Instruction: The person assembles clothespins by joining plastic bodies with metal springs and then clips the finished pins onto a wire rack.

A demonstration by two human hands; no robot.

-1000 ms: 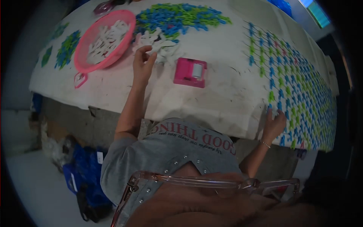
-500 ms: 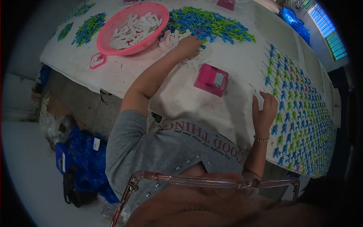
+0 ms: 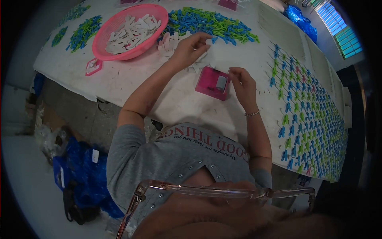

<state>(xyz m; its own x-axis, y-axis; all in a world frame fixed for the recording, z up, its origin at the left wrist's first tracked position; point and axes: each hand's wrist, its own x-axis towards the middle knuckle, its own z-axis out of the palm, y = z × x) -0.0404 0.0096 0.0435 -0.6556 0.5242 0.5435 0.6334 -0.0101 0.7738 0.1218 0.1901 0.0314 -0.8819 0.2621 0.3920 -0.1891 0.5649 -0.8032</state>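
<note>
My left hand [image 3: 190, 50] is raised over the table beside a pile of white pieces [image 3: 169, 43]. Its thumb and index fingertips close on a small white piece [image 3: 208, 41]. My right hand [image 3: 243, 87], with a beaded bracelet at the wrist, is at the right edge of a magenta box [image 3: 207, 81] with a grey part [image 3: 221, 83] in it. The right thumb and index finger are pinched together; what they hold, if anything, is too small to make out.
A pink basket [image 3: 159, 35] of white pieces stands at the left, near a small pink tray [image 3: 98, 71]. Blue and green clips [image 3: 215, 23] lie heaped at the back. Rows of clips [image 3: 306, 107] cover the right side. Smaller clip heaps [image 3: 85, 32] lie far left.
My left hand has lifted from the white pieces and now shows a small piece at its fingertips. My right hand has moved left to the magenta box, its fingers closing. The view has shifted slightly.
</note>
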